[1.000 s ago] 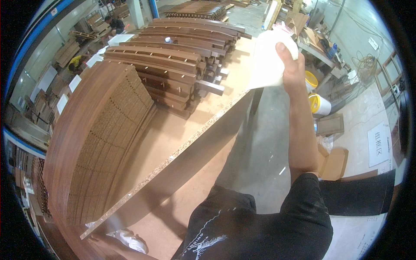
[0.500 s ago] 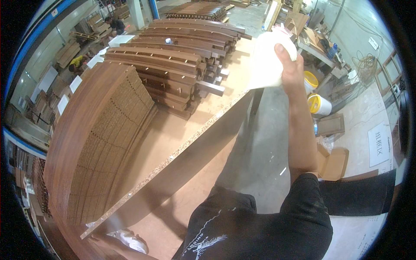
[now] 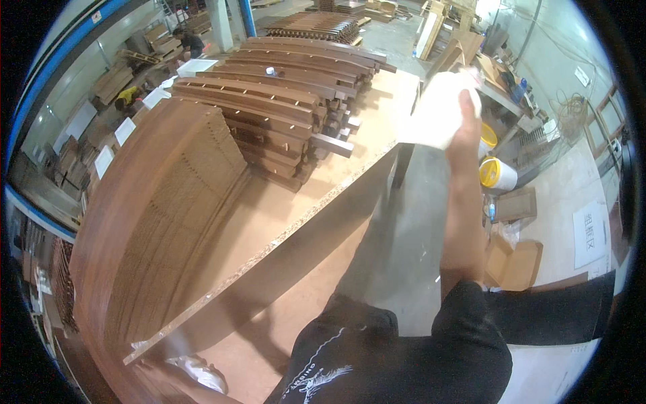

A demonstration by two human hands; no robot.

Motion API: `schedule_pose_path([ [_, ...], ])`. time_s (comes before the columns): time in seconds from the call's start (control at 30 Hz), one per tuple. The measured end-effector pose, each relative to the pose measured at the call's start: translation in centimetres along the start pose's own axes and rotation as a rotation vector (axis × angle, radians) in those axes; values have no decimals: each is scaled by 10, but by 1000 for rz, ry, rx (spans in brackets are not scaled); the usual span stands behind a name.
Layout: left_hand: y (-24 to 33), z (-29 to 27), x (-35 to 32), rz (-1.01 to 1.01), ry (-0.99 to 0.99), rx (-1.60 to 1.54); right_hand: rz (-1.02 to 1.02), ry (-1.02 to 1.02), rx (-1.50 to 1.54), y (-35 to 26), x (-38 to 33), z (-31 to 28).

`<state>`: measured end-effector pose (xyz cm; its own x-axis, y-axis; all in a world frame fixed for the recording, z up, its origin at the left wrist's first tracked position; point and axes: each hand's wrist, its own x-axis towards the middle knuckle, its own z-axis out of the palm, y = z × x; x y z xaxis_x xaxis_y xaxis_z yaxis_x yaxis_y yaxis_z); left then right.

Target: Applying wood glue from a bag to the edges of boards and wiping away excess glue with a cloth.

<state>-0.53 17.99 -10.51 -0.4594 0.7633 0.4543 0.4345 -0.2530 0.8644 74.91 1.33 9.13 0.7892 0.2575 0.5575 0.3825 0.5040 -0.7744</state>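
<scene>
A long chipboard panel [image 3: 296,236] stands on edge, running diagonally from the lower left to the upper right. At its far end my right hand [image 3: 464,124] is raised and closed around a bulky white thing [image 3: 437,111]. Glare washes that thing out, so its kind does not show; it narrows down toward the panel's top edge. My left hand [image 3: 145,374] is low at the panel's near end, its fingers mostly hidden. Beside my left forearm lies a crumpled white thing [image 3: 202,374].
Left of the panel stands a curved stack of brown wooden strips [image 3: 148,222]. Beyond it lie piled curved rails [image 3: 269,114] with small pegs. On the right are white buckets with yellow rims [image 3: 498,173] and an open cardboard box [image 3: 515,262]. People work at the far left.
My right hand and the white thing have shifted slightly right and down in the picture. The whole view has also moved a little. My left hand stays at the panel's near end.
</scene>
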Motion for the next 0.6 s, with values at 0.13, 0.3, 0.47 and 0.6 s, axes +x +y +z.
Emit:
schedule_pose_path([
  [0.13,11,-41,-21,9,38,7,166,-285,654,11,-44,17],
  [0.3,16,-36,-33,-126,80,-5,587,103,967,9,-140,1],
  [0.47,69,-15,-32,-57,-148,-174,696,-300,964,9,-212,-24],
  [0.6,97,-29,-44,-35,-97,-211,816,-423,1022,-12,-248,14],
])
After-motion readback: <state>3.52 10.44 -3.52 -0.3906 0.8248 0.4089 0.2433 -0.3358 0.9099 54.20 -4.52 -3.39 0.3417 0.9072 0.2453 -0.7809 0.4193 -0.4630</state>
